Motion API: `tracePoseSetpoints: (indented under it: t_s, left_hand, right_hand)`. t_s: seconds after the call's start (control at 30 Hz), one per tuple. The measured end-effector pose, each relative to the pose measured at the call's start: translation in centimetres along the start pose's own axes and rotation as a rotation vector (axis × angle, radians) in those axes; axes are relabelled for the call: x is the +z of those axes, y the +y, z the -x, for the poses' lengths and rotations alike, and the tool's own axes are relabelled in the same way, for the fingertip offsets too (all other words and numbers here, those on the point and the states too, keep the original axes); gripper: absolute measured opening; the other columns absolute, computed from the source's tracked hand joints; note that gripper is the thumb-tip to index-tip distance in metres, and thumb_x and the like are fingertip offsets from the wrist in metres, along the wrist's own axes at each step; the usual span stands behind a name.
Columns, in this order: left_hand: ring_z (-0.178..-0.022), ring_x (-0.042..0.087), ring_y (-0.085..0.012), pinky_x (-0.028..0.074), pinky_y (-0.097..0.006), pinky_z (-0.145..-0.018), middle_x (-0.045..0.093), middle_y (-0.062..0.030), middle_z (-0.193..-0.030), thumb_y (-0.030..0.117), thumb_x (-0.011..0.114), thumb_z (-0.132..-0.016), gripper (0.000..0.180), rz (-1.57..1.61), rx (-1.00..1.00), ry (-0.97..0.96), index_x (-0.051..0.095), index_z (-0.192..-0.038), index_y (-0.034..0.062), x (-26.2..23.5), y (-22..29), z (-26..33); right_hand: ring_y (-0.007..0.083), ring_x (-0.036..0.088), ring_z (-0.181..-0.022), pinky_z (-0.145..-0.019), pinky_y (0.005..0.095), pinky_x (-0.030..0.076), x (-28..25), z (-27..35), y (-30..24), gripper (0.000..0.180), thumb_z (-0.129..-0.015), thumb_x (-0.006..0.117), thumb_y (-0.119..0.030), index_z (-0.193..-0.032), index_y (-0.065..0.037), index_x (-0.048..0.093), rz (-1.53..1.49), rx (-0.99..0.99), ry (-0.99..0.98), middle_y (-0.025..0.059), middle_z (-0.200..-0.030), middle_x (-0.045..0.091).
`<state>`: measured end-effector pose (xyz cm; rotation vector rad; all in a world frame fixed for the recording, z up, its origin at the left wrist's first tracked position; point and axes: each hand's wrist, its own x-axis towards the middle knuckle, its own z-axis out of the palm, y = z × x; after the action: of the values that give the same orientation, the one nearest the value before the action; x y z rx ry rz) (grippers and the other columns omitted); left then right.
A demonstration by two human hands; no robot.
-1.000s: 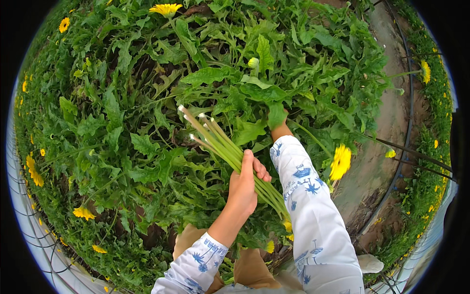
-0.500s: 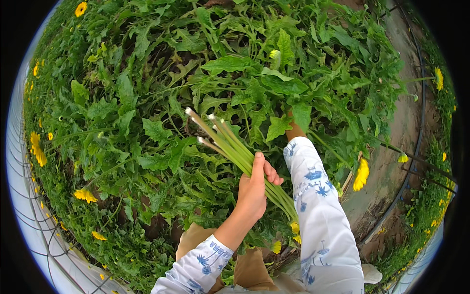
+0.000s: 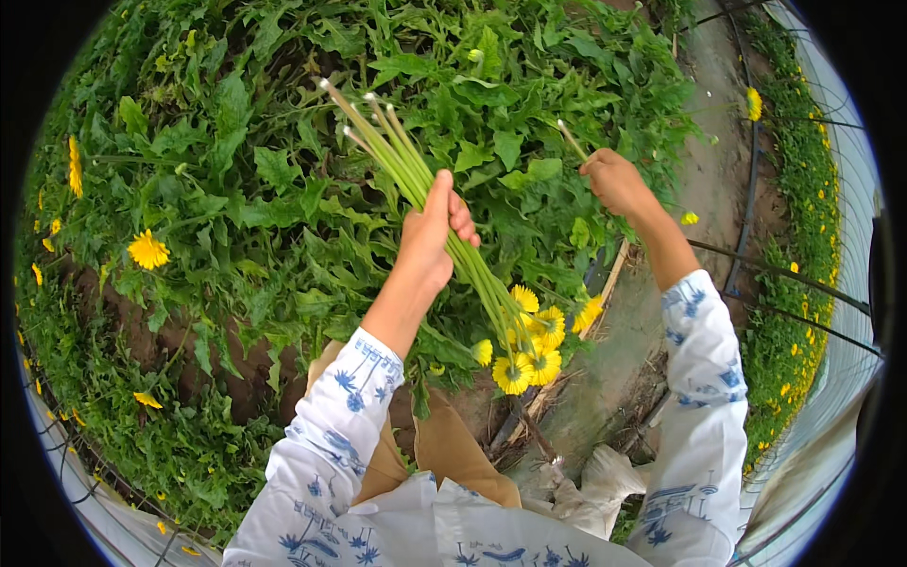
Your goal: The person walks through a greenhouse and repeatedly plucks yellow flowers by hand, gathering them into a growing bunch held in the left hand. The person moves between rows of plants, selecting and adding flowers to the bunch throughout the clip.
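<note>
My left hand (image 3: 432,231) is closed round a bunch of long green flower stems (image 3: 397,161), their pale cut-looking ends pointing up and away to the left. At the lower end of the bunch hang several yellow daisy-like flowers (image 3: 534,345), heads tilted down above my lap. Off to the right, my right hand (image 3: 619,181) is closed on a single flower stem (image 3: 573,142) whose whitish end sticks out past the fingers. The rest of that stem is mostly hidden by the hand, and which flower head belongs to it is hard to tell.
Dense leafy plants (image 3: 283,189) fill the bed before me, with a yellow flower (image 3: 148,249) at the left. A dirt path (image 3: 704,161) with a black hose (image 3: 749,180) runs along the right. Dark rods (image 3: 784,274) jut across the path.
My right hand has come up out of the leaves and moved right, now with a stem in it. My left hand and its bunch have shifted up and left; the flower heads are now exposed.
</note>
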<state>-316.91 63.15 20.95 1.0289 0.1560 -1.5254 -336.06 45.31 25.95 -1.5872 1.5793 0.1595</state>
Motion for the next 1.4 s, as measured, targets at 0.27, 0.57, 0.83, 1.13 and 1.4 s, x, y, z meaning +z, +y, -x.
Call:
tracePoseSetpoints:
  t_s: [0.27, 0.57, 0.83, 1.13, 1.4]
  left_hand:
    - [-0.054, 0.038, -0.0129, 0.042, -0.033, -0.055, 0.034, 0.0029, -0.059, 0.045, 0.046, -0.096, 0.042, 0.077, -0.104, -0.218, 0.038, -0.069, 0.0148, -1.2, -3.2, 3.9]
    - [-0.060, 0.043, -0.0126, 0.042, -0.030, -0.059, 0.047, 0.0010, -0.070, 0.044, 0.048, -0.096, 0.033, -0.009, 0.023, -0.192, 0.053, -0.096, 0.0111, -2.2, -7.0, 14.8]
    - [-0.109, 0.051, -0.0150, 0.045, -0.035, -0.091, 0.054, -0.0057, -0.116, 0.049, 0.040, -0.097, 0.045, 0.097, 0.181, -0.154, 0.051, -0.117, 0.0097, -7.2, -7.9, 24.8]
    - [-0.083, 0.057, -0.0165, 0.049, -0.032, -0.075, 0.056, -0.0050, -0.087, 0.037, 0.049, -0.097, 0.034, 0.088, 0.412, 0.009, 0.054, -0.103, 0.0045, -13.4, -7.5, 32.6]
    - [-0.064, 0.052, -0.0173, 0.048, -0.035, -0.066, 0.044, -0.0011, -0.065, 0.034, 0.045, -0.099, 0.032, 0.133, 0.591, 0.311, 0.044, -0.079, 0.0094, -21.9, -2.6, 36.2]
  right_hand:
    - [0.0056, 0.045, -0.054, -0.041, 0.0200, 0.031, 1.6, 13.9, -0.6, 0.011, -0.094, 0.050, -0.016, -0.096, -0.008, 0.056, -0.610, -0.110, -0.057, -0.0030, -0.071, 0.047]
    - [0.0082, 0.053, -0.055, -0.045, 0.0216, 0.043, 13.8, 22.3, -0.4, 0.015, -0.085, 0.066, -0.010, -0.085, -0.003, 0.052, -0.812, -0.374, -0.163, 0.0015, -0.067, 0.057]
    - [0.0159, 0.055, -0.067, -0.061, 0.0283, 0.045, 20.0, 33.5, -3.4, 0.010, -0.078, 0.070, -0.010, -0.081, -0.001, 0.066, -0.455, -0.681, 0.325, 0.0069, -0.083, 0.057]
    - [0.0169, 0.054, -0.075, -0.065, 0.0303, 0.047, 23.8, 39.0, -5.3, 0.014, -0.080, 0.065, -0.007, -0.094, -0.005, 0.067, -0.379, -0.857, 0.096, 0.0062, -0.090, 0.053]
    - [0.0085, 0.054, -0.068, -0.059, 0.0244, 0.046, 24.0, 34.1, -0.2, 0.021, -0.087, 0.060, -0.010, -0.107, -0.001, 0.062, -0.340, -0.580, 0.097, 0.0021, -0.081, 0.060]
